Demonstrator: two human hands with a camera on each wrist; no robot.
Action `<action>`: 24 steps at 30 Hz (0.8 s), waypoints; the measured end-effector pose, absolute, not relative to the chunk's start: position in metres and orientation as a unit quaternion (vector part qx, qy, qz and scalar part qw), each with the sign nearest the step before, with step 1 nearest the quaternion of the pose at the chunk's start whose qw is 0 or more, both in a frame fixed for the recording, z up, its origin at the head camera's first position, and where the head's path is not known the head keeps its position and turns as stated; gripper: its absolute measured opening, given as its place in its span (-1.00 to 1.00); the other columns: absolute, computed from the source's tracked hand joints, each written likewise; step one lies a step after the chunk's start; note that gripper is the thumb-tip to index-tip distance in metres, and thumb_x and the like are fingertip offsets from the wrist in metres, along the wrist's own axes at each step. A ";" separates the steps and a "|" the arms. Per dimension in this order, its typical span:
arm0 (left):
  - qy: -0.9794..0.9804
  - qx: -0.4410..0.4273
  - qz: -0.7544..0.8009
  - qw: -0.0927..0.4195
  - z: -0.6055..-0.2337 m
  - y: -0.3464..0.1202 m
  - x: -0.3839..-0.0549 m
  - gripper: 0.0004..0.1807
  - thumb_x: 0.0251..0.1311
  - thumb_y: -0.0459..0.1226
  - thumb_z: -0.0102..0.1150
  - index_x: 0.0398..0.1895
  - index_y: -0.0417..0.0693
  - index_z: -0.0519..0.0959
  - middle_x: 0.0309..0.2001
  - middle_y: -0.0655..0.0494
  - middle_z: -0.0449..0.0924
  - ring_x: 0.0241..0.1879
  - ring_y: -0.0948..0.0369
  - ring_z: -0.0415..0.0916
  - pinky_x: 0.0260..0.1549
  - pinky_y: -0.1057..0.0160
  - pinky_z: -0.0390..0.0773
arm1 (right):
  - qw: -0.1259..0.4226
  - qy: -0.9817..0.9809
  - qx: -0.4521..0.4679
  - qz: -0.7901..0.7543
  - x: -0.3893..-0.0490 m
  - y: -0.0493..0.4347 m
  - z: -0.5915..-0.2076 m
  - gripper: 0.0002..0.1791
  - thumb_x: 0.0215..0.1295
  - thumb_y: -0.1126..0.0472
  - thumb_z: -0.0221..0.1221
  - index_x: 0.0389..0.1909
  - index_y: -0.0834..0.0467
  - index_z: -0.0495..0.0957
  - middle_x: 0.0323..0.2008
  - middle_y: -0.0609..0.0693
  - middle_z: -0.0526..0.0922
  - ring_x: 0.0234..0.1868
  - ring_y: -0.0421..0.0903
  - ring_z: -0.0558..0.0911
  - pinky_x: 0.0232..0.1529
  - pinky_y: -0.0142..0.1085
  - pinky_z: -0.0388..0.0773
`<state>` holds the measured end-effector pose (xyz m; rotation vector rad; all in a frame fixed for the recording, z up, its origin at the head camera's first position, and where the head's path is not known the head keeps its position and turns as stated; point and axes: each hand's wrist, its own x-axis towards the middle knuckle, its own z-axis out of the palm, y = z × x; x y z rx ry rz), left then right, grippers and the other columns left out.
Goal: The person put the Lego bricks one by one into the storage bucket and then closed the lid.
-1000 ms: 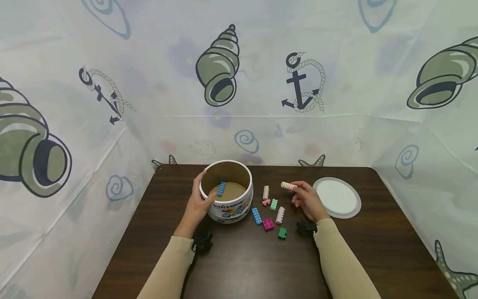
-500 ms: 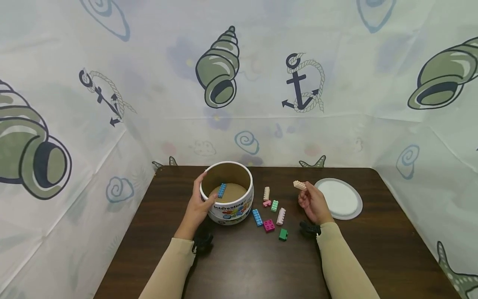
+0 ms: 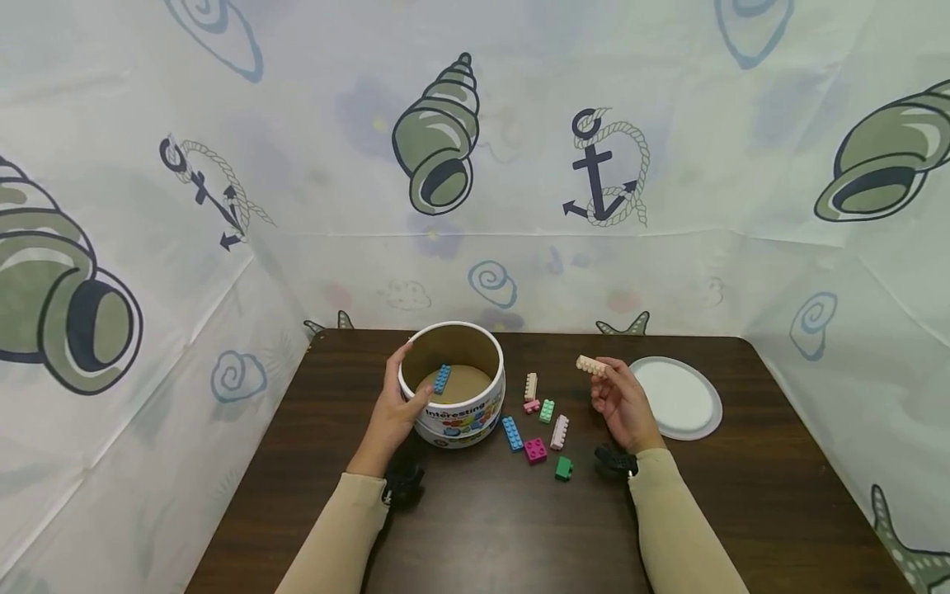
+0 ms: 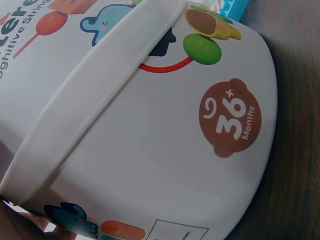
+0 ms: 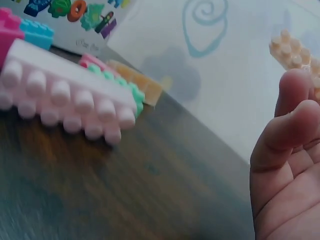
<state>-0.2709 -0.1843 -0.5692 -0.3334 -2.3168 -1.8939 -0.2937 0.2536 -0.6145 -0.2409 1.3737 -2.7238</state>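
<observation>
- Pinching a peach studded toy brick (image 3: 591, 365), the right hand (image 3: 625, 406) hovers beside the white round lid (image 3: 677, 398).
- The brick's long axis runs roughly sideways, its free end pointing left toward the printed bucket (image 3: 463, 425), with loose bricks (image 3: 559, 431) between.
- The left hand (image 3: 395, 408), nearer the bucket, grips its rim; a blue brick (image 3: 441, 379) lies inside.
- Compared with a second ago, the right hand sits slightly farther right.

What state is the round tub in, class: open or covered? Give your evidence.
Open. In the head view, nothing covers the tub, and a blue brick is visible inside it.
</observation>
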 end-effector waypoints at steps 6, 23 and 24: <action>-0.766 -0.115 -0.629 0.067 -0.570 -0.184 -0.271 -0.03 0.44 -0.33 0.31 0.76 0.33 0.02 0.72 -0.16 0.05 0.61 -0.34 0.11 0.52 -0.47 0.15 | 0.016 0.493 -0.091 -0.865 -0.289 0.243 -0.594 -0.77 0.72 0.16 0.09 0.26 0.01 0.40 -0.08 -0.08 0.72 -0.31 -0.20 0.68 -0.45 -0.40 0.52; -0.770 -0.111 -0.625 0.066 -0.569 -0.183 -0.269 -0.03 0.44 -0.22 0.35 0.76 0.38 0.02 0.73 -0.17 0.02 0.62 -0.34 0.12 0.50 -0.48 0.19 | -0.041 0.619 -0.142 -0.771 -0.278 0.205 -0.517 -0.51 0.66 0.05 0.20 0.47 0.13 0.46 -0.12 0.01 0.54 -0.27 -0.10 0.65 -0.48 -0.36 0.53; -0.770 -0.109 -0.626 0.066 -0.569 -0.184 -0.269 -0.03 0.44 -0.21 0.36 0.76 0.39 0.02 0.73 -0.16 0.02 0.62 -0.34 0.11 0.50 -0.48 0.19 | -0.042 0.613 -0.145 -0.776 -0.278 0.202 -0.513 -0.50 0.66 0.05 0.20 0.48 0.13 0.45 -0.13 0.01 0.54 -0.28 -0.10 0.65 -0.49 -0.37 0.53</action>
